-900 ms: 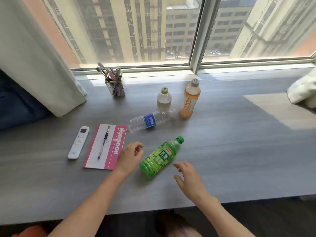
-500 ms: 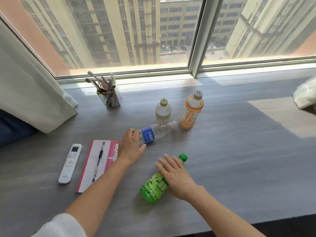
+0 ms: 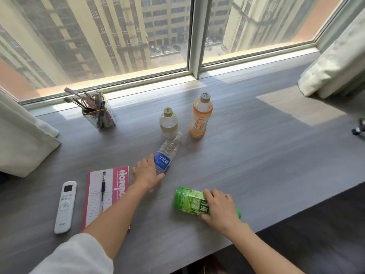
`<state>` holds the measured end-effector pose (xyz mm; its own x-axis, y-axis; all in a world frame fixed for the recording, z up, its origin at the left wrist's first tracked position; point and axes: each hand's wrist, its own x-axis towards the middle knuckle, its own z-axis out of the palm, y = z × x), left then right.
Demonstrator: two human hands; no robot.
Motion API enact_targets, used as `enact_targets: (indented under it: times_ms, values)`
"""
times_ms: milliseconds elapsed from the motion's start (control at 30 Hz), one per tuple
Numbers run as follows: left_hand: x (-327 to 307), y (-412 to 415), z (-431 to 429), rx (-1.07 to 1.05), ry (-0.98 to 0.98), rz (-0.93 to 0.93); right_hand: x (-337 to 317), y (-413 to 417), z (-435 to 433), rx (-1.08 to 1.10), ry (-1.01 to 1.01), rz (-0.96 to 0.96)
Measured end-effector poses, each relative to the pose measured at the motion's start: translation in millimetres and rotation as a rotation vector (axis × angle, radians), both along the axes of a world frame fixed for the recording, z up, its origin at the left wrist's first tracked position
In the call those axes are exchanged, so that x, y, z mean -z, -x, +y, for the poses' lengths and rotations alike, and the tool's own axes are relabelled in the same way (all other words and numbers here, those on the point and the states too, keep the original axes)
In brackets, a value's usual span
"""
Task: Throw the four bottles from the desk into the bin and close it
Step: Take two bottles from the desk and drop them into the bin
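Observation:
On the grey desk [image 3: 246, 165] my right hand [image 3: 220, 211] grips the green bottle [image 3: 188, 199], which lies on its side with its green cap pointing right, near the front edge. My left hand [image 3: 147, 172] is wrapped around the base end of the clear water bottle [image 3: 166, 155] with a blue label, lying tilted toward the window. Behind it stand a small clear bottle [image 3: 168, 123] with a pale green cap and an orange bottle [image 3: 200, 116] with a grey cap. No bin is in view.
A pink notebook [image 3: 115, 186] with a pen on it and a white remote [image 3: 65, 205] lie left of my left arm. A pen holder [image 3: 100, 113] stands near the window. Curtains hang at the far left [image 3: 21, 139] and far right [image 3: 335, 64].
Both hands reached forward and closed on bottles: the left took the water bottle's base, the right took the green bottle and swung it so its cap points right.

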<state>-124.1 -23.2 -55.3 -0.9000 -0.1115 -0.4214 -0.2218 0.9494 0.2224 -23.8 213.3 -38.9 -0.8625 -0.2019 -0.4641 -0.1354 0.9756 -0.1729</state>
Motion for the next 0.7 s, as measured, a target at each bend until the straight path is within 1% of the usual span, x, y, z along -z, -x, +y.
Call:
enact_targets:
  times_ms: [100,200,267,400,467,533,600,700]
  values:
    - [-8.3,-24.2,2.1,-0.074,-0.207,-0.028,-6.8,-22.0,8.4,0.2,0.081,-0.034]
    - [-20.3,-57.6,2.8,-0.086,-0.354,-0.048,-13.6,-49.6,16.4,0.433,0.216,-0.062]
    - [-27.9,-83.8,2.0,-0.085,-0.461,-0.074,-18.7,-72.1,20.7,0.568,0.292,-0.047]
    - [-39.5,-134.8,4.5,-0.112,-0.665,-0.196,-26.5,-128.2,28.7,0.903,0.526,-0.037]
    - [-41.7,-155.6,8.9,-0.08,-0.704,-0.25,-28.2,-160.5,32.2,1.049,0.608,-0.03]
    - [-41.7,-171.9,16.3,-0.017,-0.702,-0.283,-27.0,-192.3,37.7,1.18,0.658,-0.014]
    - [-41.6,-185.0,27.4,0.062,-0.698,-0.305,-23.8,-222.8,44.7,1.287,0.663,0.0]
    - [-39.7,-202.0,49.8,0.204,-0.693,-0.312,-15.1,-265.3,57.0,1.419,0.61,0.004]
